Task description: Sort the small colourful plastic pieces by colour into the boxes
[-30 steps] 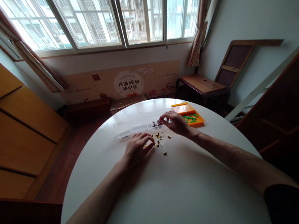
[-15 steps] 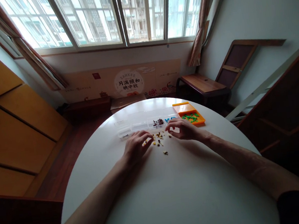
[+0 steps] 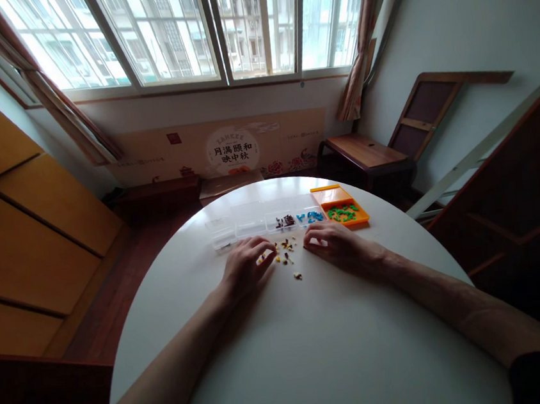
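While both forearms reach in over the white round bench, the left hand rests at the left edge of a loose group of small yellow and dark pieces. Its fingers are curled, with the thumb and index tips close together beside the yellow pieces; whether they grip a piece cannot be told at this size. The right hand is positioned to the right of the same group, palm down. Its thumb and index finger form a narrow loop, the tips low at the bench surface; whether a piece is between them cannot be told.

The loose group lies on the bench between the two hands. A single pale and dark piece lies apart from it, nearer the person.

A clear box with a row of compartments extends across the bench just beyond the hands. Dark pieces occupy one compartment; blue pieces occupy the next to the right. At the right end of the row stands an orange box, lid raised at the rear, containing green pieces.

Beyond the bench, a printed cardboard panel stands beneath the window. A wooden chair is located to the right of the panel.
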{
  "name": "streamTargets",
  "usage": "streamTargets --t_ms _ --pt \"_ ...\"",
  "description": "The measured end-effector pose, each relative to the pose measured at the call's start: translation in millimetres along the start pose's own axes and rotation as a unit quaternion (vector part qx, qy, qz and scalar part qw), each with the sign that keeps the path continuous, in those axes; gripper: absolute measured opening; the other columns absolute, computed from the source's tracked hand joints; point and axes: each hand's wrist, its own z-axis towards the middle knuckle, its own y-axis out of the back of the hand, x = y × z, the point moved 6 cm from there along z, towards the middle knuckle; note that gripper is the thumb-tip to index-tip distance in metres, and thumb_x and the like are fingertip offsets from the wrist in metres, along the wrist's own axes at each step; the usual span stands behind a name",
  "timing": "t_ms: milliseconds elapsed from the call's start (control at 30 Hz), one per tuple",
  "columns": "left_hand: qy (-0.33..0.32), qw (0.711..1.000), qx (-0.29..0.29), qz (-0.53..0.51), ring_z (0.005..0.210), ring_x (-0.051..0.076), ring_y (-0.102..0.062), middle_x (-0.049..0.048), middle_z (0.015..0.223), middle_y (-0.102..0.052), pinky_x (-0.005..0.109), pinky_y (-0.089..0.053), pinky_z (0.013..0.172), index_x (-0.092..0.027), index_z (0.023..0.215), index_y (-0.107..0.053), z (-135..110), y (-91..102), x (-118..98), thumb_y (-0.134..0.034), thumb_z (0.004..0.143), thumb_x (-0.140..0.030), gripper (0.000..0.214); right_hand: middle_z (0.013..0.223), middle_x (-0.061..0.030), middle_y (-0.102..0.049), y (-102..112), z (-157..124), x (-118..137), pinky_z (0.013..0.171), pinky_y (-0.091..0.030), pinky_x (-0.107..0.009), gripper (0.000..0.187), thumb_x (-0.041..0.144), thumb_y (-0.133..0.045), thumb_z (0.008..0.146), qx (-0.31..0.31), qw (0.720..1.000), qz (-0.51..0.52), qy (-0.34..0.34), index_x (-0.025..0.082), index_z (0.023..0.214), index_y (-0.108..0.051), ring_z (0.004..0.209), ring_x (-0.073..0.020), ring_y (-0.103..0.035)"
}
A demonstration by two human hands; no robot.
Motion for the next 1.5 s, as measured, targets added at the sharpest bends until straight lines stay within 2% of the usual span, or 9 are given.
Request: streamTargets --t_ms 267,467,633,767,967,1133,1233,1367,1500 --pt "0.002 1.000 0.004 0.001 0.095 0.023 -0.073 0.0038 0.108 -0.080 0.037 -0.053 0.090 -0.026 0.101 -0.079 0 -1.2 1 -0.067 0.108 -0.030 0.013 0.110 -0.0041 -0.078 1 0 5 0.090 -0.056 -0.034 0.005 0.027 -0.074 0.103 -0.028 0.999 -0.009 -0.018 0.027 0.101 -0.079 0.093 -0.0198 -0.073" --pt "0.011 1.000 -0.005 -0.006 0.094 0.022 -0.073 0.0038 0.106 -0.080 0.037 -0.053 0.090 -0.026 0.100 -0.079 1 0.1 1 -0.068 0.108 -0.032 0.015 0.111 -0.0039 -0.079 -2 5 8 0.089 -0.058 -0.033 0.010 0.021 -0.071 0.104 -0.018 0.999 -0.010 0.028 0.027 0.101 -0.079 0.094 -0.0192 -0.075" --pt "0.058 0.996 -0.031 -0.054 0.089 0.020 -0.073 0.0030 0.103 -0.079 0.034 -0.055 0.087 -0.026 0.100 -0.079 6 7.4 4 -0.072 0.105 -0.032 0.011 0.114 -0.0061 -0.079 -5 2 6 0.087 -0.058 -0.035 0.006 0.021 -0.072 0.105 -0.070 0.995 -0.027 0.065 0.025 0.106 -0.076 0.094 -0.0206 -0.074" --pt "0.072 0.994 -0.042 -0.072 0.083 0.019 -0.071 0.0026 0.101 -0.078 0.033 -0.054 0.081 -0.025 0.100 -0.079 18 13.1 5 -0.073 0.105 -0.030 0.009 0.108 -0.0047 -0.080 -5 1 3 0.086 -0.057 -0.036 0.002 0.024 -0.073 0.105 -0.108 0.992 -0.021 0.065 0.025 0.106 -0.075 0.086 -0.0192 -0.072" --pt "0.068 0.996 -0.062 0.017 0.078 0.018 -0.070 0.0020 0.102 -0.080 0.036 -0.052 0.084 -0.025 0.099 -0.082 53 10.7 8 -0.074 0.103 -0.027 0.009 0.099 -0.0025 -0.080 -4 -1 0 0.085 -0.056 -0.035 0.004 0.021 -0.076 0.101 -0.114 0.992 -0.011 0.055 0.025 0.102 -0.075 0.081 -0.0187 -0.070" --pt "0.079 0.993 -0.061 0.064 0.091 0.024 -0.074 0.0062 0.111 -0.082 0.040 -0.053 0.089 -0.024 0.108 -0.083 70 -3.0 15 -0.071 0.106 -0.029 0.014 0.095 -0.0024 -0.080 -4 -1 0 0.086 -0.055 -0.035 0.005 0.020 -0.075 0.101 -0.101 0.993 -0.021 0.059 0.025 0.101 -0.075 0.079 -0.0186 -0.069" --pt "0.062 0.994 -0.041 0.074 0.099 0.026 -0.075 0.0078 0.117 -0.081 0.042 -0.054 0.091 -0.024 0.115 -0.082 63 -7.7 14 -0.067 0.107 -0.028 0.018 0.095 -0.0031 -0.080 -2 1 1 0.088 -0.056 -0.036 0.004 0.021 -0.074 0.101 -0.104 0.993 -0.012 0.047 0.025 0.101 -0.075 0.082 -0.0198 -0.071" --pt "0.039 0.997 -0.031 0.051 0.101 0.026 -0.075 0.0074 0.118 -0.081 0.042 -0.055 0.094 -0.024 0.114 -0.080 40 -1.0 8 -0.063 0.109 -0.031 0.019 0.094 -0.0030 -0.079 0 2 2 0.089 -0.056 -0.037 0.005 0.022 -0.073 0.102 -0.113 0.993 0.009 0.025 0.026 0.099 -0.075 0.085 -0.0207 -0.072" --pt "0.038 0.998 -0.043 0.011 0.085 0.020 -0.072 0.0049 0.107 -0.080 0.038 -0.055 0.090 -0.024 0.101 -0.078 18 10.9 5 -0.064 0.107 -0.034 0.018 0.091 -0.0023 -0.078 5 3 2 0.085 -0.055 -0.035 0.007 0.022 -0.072 0.101 -0.130 0.991 0.013 0.012 0.026 0.097 -0.075 0.080 -0.0193 -0.069"
